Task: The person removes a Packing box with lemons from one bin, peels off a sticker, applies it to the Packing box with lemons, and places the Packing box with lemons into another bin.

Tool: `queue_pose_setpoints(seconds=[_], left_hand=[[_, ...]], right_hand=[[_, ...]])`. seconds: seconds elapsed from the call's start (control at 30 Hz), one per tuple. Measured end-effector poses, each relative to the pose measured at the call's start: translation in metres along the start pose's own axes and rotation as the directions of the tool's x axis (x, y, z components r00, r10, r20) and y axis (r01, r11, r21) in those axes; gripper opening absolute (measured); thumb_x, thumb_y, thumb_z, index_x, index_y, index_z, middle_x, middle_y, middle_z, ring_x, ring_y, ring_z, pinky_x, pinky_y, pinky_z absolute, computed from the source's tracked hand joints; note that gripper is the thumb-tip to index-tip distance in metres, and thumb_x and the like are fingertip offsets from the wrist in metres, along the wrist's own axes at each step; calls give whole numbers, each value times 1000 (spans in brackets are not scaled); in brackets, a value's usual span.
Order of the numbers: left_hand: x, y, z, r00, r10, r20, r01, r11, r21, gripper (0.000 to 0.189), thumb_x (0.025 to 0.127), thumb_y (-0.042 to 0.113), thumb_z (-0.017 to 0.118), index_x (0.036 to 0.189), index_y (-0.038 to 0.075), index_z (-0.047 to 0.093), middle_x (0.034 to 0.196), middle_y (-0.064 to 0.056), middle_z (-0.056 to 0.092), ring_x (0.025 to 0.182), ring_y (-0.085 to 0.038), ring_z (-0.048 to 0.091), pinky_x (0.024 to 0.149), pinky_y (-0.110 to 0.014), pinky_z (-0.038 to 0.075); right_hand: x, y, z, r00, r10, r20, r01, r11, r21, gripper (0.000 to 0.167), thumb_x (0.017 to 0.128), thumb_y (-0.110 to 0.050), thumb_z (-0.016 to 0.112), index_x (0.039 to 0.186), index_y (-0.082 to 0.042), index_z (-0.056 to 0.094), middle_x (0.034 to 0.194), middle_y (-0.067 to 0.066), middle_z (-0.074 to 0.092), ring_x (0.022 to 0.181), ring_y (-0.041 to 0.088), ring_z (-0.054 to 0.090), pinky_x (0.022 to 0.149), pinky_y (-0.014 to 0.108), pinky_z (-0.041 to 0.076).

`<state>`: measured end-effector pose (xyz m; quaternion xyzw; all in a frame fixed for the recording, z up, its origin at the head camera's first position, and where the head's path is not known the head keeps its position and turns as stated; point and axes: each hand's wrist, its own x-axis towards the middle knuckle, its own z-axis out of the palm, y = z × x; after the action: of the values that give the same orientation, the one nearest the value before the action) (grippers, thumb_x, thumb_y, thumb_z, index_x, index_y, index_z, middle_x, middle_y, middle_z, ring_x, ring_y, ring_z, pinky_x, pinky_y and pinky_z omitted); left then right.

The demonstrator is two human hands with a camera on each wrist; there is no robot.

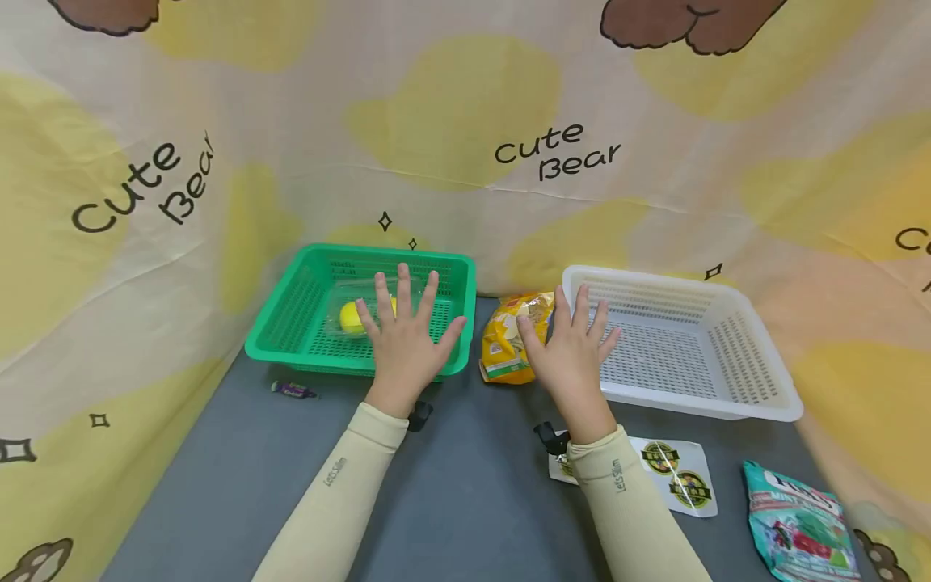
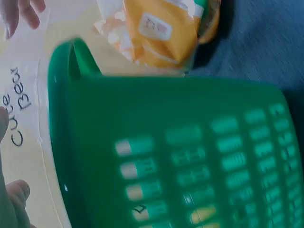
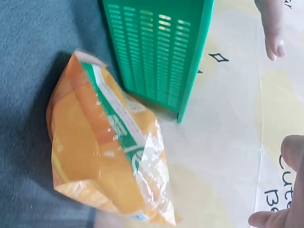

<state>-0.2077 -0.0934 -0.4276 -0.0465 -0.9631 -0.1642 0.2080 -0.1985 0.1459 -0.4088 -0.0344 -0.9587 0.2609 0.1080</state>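
My left hand (image 1: 406,347), fingers spread straight, hovers over the front right part of a green basket (image 1: 287,360). Inside that basket lies a clear plastic pack with a yellow round item (image 1: 351,318), partly hidden by the fingers. My right hand (image 1: 570,361) is likewise spread, between an orange snack bag (image 1: 507,339) and a white basket (image 1: 698,408), its fingers overlapping both in the head view. Neither hand holds anything. In the right wrist view the orange bag (image 3: 95,147) stands beside the green basket (image 3: 147,57), with fingertips (image 3: 275,45) at the edge.
A small purple wrapped candy (image 1: 294,390) lies in front of the green basket. Under the right forearm is a sticker sheet (image 1: 672,473) with round dark labels. A teal snack bag (image 1: 800,521) sits at the front right. A printed cloth (image 1: 451,105) hangs behind the grey table (image 1: 465,501).
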Motion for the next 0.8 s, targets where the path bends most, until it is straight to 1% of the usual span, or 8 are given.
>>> queue_pose_setpoints(seconds=[0.13,0.23,0.3,0.4,0.6,0.73,0.8], left_hand=[[-2,-16,-6,999,-33,7,33,999,0,87,101,77,41,172,35,14,178,-8,-7,159,-39,-21,118,-73,-11],[-5,-32,-11,998,-63,6,63,998,11,87,100,79,38,172,36,14,178,-7,-8,159,-40,-20,117,-72,-14],[-6,-45,-15,996,-84,1,84,996,18,88,100,80,36,172,35,15,177,-7,-8,159,-41,-19,117,-72,-16],[-9,-64,-20,993,-118,7,117,993,22,88,100,81,33,172,34,13,177,-7,-9,158,-42,-21,116,-71,-19],[-16,-104,-30,986,-167,18,166,985,49,87,102,79,32,172,33,10,177,-11,-9,157,-45,-22,115,-71,-20],[-23,-131,-34,976,-212,39,209,975,75,87,102,79,29,172,33,7,177,-13,-12,155,-42,-29,113,-71,-23],[-26,-142,-37,972,-232,44,228,970,87,86,103,78,28,172,32,6,176,-14,-11,154,-43,-30,112,-71,-24]], right_hand=[[1,-4,5,1000,-15,17,15,1000,13,90,103,-70,46,172,-18,21,177,16,-4,158,48,-15,115,75,-14],[2,-9,9,999,-31,30,30,999,34,91,102,-72,45,172,-19,20,177,15,-4,158,48,-15,116,75,-14],[2,-14,12,999,-42,31,40,998,53,91,102,-72,46,172,-19,21,177,16,-2,158,48,-14,116,75,-12],[4,-21,16,998,-55,31,52,996,67,90,102,-71,47,171,-17,23,177,17,0,159,48,-13,118,74,-10],[7,-35,23,996,-78,40,75,995,68,89,102,-68,49,171,-17,24,177,18,5,159,47,-7,120,73,-5],[10,-45,29,995,-90,53,86,994,67,88,102,-69,49,171,-20,24,177,17,7,160,46,-9,120,72,-3],[11,-51,32,993,-101,55,98,993,60,89,102,-70,49,171,-20,24,177,16,7,160,45,-9,121,71,-2]])
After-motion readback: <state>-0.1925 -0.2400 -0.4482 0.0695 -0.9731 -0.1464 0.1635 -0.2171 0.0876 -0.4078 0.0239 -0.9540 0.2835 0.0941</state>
